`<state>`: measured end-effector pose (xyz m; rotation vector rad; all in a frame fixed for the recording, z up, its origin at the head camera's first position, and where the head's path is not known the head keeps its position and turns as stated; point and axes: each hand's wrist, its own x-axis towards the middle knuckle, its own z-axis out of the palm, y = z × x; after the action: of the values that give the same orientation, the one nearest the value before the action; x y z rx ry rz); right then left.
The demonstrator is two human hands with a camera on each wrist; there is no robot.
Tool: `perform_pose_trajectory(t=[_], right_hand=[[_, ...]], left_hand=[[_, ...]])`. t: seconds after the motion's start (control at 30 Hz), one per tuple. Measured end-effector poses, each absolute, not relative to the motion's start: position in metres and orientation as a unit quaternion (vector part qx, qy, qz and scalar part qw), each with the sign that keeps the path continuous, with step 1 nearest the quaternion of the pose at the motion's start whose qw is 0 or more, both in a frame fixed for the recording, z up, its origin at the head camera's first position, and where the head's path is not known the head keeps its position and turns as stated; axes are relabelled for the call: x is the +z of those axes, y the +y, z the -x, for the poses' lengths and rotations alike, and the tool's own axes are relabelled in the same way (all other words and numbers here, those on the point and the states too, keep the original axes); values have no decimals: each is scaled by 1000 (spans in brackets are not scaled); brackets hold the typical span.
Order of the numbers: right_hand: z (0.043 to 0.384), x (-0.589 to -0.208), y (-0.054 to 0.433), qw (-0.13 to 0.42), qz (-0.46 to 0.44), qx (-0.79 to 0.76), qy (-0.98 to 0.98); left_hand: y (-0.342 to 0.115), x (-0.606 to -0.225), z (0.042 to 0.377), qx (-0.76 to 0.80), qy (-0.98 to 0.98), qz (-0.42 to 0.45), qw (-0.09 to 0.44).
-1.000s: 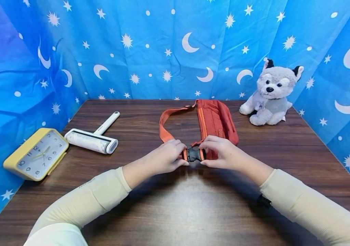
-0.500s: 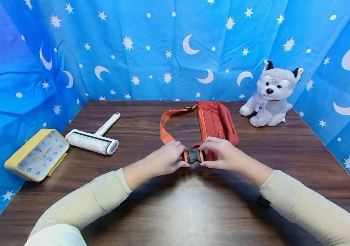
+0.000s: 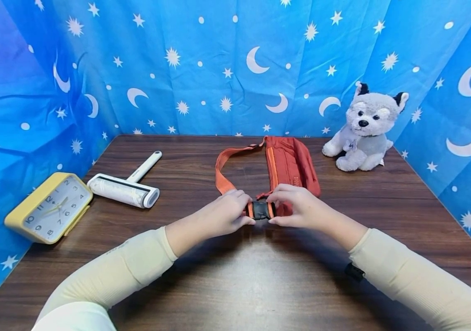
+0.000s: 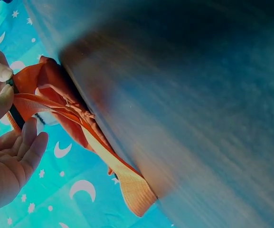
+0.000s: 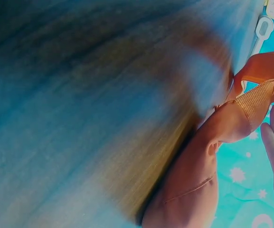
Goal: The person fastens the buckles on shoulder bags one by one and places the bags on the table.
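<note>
A rust-red waist bag (image 3: 292, 161) lies on the wooden table, its orange strap (image 3: 221, 169) looping out to the left. At the front of the loop sits a black side-release buckle (image 3: 261, 210), its two halves together. My left hand (image 3: 224, 212) pinches the buckle's left end between thumb and fingers. From the other side my right hand (image 3: 297, 206) pinches the right end. In the left wrist view the webbing (image 4: 132, 187) hangs down from the held part to the tabletop. The right wrist view catches only some fingers (image 5: 271, 145) beside the strap.
On the left stand a yellow alarm clock (image 3: 49, 209) and a white lint roller (image 3: 123, 189). A grey plush husky (image 3: 365, 128) sits at the back right. A blue curtain (image 3: 202, 69) with moons and stars surrounds the table (image 3: 252, 285) at the back and sides.
Both hands keep their pinch in nearly the same place. The buckle's halves look slightly closer together, and the right hand has shifted a touch left.
</note>
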<state>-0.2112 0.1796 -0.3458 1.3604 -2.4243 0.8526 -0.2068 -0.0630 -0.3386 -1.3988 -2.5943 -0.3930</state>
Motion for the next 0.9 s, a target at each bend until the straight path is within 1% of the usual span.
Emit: perform_pose_trajectory(t=[0.37, 0.6, 0.9], right_hand=[[209, -345, 177, 110, -452, 289, -837], [207, -344, 175, 105, -427, 284, -852], [208, -344, 172, 122, -409, 269, -863]], left_hand=[[-64, -337, 206, -122, -876, 461, 77], [-64, -336, 206, -121, -884, 447, 67], [-64, -338, 209, -101, -872, 467, 102]])
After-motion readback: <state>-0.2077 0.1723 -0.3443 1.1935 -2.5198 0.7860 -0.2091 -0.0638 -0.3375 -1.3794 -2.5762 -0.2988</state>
